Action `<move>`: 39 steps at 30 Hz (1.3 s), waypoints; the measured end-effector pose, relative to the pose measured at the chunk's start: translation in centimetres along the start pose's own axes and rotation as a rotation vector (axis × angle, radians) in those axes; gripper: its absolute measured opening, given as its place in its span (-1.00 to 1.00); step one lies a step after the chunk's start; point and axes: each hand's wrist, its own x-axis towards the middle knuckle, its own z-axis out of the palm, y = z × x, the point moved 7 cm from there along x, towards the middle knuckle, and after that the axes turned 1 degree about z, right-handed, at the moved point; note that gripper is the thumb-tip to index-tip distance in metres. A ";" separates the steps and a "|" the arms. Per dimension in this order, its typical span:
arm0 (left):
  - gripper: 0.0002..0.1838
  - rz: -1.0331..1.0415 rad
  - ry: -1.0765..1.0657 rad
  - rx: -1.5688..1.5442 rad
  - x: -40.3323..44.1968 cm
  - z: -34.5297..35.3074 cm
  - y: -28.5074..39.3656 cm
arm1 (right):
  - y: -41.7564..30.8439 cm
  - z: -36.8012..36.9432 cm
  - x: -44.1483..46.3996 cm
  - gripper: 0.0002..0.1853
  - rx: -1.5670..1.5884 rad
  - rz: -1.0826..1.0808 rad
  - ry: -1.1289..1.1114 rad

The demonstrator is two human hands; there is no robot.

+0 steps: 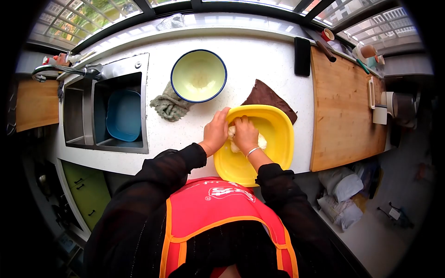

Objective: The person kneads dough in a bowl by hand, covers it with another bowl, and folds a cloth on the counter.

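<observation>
Bright daylight from windows [88,21], fisheye-curved edges, black corners, dim floor [373,238], outer sides possibly blurred

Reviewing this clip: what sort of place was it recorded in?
A kitchen, probably a home one: a steel sink with a faucet is set into the white counter, and what looks like dough lies in a yellow basin.

Left hand [215,133] angled, right hand [246,134] curled (palm down)
</observation>
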 end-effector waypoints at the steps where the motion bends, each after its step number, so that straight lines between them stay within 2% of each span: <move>1: -0.52 0.003 -0.001 0.003 0.0 0.0 0.0 | -0.9 -0.6 0.2 -0.74 0.002 0.001 0.003; 3: -0.52 0.023 0.008 -0.003 0.0 -0.1 0.1 | -1.6 -1.7 0.1 -0.78 0.000 0.149 0.009; 8: -0.52 0.057 0.050 0.018 -0.1 -0.4 0.5 | -2.9 -1.5 -0.8 -0.83 -0.018 0.138 -0.009; 10: -0.54 0.069 0.072 0.014 -0.2 -0.7 0.7 | -4.6 -1.5 -1.7 -0.85 -0.237 -0.074 -0.057; 14: -0.55 0.035 0.055 0.030 -0.2 -0.6 0.5 | -3.0 2.7 -4.0 -0.87 -0.194 -0.097 -0.069; 16: -0.55 0.052 0.056 0.037 -0.2 -0.6 0.6 | -3.4 2.7 -6.9 -0.87 -0.128 -0.315 0.078; 17: -0.55 0.055 0.050 0.044 -0.2 -0.6 0.7 | -3.7 3.1 -8.4 -0.87 -0.299 -0.402 -0.006; 18: -0.55 0.068 0.061 0.031 -0.4 -0.7 0.9 | -3.5 2.4 -9.1 -0.87 -0.318 -0.401 0.003; 19: -0.55 0.070 0.032 0.067 -0.3 -0.4 1.1 | -3.2 2.2 -9.4 -0.86 -0.304 -0.426 -0.107; 21: -0.54 0.086 0.019 0.101 0.1 -0.4 1.2 | -2.7 0.7 -9.7 -0.83 -0.204 -0.450 -0.334; 22: -0.54 0.090 0.015 0.131 0.1 -0.2 1.1 | -2.2 -0.9 -9.6 -0.83 -0.218 -0.452 -0.325; 24: -0.53 0.088 0.009 0.148 -0.3 0.1 0.9 | -1.8 -3.5 -10.9 -0.79 -0.010 -0.585 -0.389; 25: -0.54 0.082 0.009 0.149 -0.2 0.1 0.9 | -0.5 -5.0 -11.3 -0.80 0.073 -0.444 -0.428; 26: -0.54 0.073 0.009 0.149 -0.2 0.1 0.8 | -0.2 -6.6 -11.8 -0.80 0.067 -0.439 -0.426; 28: -0.54 0.089 0.019 0.132 -0.3 0.2 0.8 | 1.6 -8.3 -12.6 -0.86 -0.116 -0.201 -0.532; 32: -0.55 0.103 0.020 0.126 -0.2 0.1 0.9 | 5.3 -6.9 -12.8 -0.92 -0.189 -0.090 -0.433; 34: -0.55 0.119 0.034 0.122 -0.4 0.2 1.0 | 6.6 -6.1 -12.0 -0.95 -0.181 -0.070 -0.243; 39: -0.54 0.117 0.036 0.102 0.1 0.3 0.8 | 7.2 -4.4 -9.3 -0.92 -0.139 -0.033 -0.186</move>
